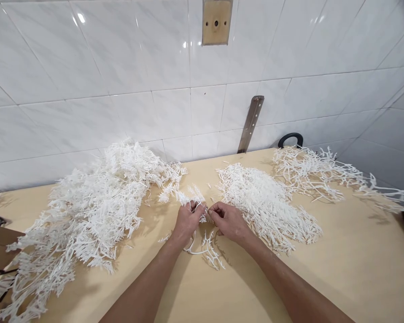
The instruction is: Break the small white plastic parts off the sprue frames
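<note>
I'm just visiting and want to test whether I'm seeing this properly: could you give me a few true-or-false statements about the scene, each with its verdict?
1. The left hand holds a white branching piece, with the right hand close beside it. True.
2. Both hands wear gloves. False: both are bare.
3. The largest white pile lies to the left of the hands. True.
4. That pile sits inside a bowl. False: it is heaped on the table, and no bowl shows.
5. A metal strip stands up against the tiled wall. True.
</note>
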The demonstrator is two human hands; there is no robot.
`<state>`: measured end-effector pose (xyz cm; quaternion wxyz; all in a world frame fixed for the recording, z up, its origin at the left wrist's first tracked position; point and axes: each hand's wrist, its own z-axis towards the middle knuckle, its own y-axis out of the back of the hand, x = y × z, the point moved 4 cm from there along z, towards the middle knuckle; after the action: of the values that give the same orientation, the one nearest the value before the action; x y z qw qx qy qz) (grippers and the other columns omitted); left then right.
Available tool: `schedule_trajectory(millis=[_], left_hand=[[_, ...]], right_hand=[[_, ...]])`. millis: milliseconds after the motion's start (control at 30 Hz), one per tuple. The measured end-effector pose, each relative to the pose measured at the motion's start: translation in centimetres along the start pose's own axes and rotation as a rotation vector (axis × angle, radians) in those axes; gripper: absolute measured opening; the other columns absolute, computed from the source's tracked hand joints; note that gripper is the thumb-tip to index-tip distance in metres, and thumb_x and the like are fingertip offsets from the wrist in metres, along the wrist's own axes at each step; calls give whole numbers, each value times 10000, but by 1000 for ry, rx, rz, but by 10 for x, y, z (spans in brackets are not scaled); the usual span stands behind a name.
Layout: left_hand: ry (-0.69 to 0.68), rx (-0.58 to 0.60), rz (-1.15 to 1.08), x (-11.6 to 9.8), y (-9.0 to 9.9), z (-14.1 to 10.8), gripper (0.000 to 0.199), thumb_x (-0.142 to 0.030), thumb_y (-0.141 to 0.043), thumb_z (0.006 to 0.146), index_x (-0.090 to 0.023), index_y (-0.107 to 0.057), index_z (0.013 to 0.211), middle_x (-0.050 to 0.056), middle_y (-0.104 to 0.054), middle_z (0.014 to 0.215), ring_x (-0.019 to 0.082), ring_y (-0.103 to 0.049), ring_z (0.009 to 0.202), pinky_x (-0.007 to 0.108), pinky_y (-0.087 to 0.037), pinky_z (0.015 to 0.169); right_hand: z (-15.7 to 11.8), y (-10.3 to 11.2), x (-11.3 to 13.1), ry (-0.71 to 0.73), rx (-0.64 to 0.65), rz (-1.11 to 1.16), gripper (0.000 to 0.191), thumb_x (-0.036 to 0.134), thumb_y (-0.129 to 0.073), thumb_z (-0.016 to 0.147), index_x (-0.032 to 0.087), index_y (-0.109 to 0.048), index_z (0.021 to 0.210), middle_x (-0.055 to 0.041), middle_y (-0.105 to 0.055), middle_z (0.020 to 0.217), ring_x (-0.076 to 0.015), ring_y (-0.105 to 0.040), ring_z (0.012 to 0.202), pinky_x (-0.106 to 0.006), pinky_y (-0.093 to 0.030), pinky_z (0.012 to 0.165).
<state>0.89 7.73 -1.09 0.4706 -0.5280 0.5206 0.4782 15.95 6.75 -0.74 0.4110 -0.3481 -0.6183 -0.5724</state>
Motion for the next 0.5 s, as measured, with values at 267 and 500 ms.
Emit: schedule_trajectory(millis=[267, 500], left_hand=[[58, 125, -87, -9, 1, -2, 326, -380, -817, 601, -147, -652, 758, -6, -605, 655, 129, -545, 609, 239, -404, 590], [53, 78, 107, -10, 3, -1, 286, -383, -761, 638, -168, -572, 640, -48, -485, 555, 100, -421, 533, 225, -331, 521]], right_hand=[[2, -2, -8, -130, 206, 335, 348, 515, -622, 840, 175, -601, 769, 53, -538, 565, -77, -514, 405, -184, -354, 393], [4, 0, -9, -91, 71, 196, 279, 458, -575, 870, 188, -606, 806, 51, -555, 592, -109, -570, 402, -220, -421, 419]])
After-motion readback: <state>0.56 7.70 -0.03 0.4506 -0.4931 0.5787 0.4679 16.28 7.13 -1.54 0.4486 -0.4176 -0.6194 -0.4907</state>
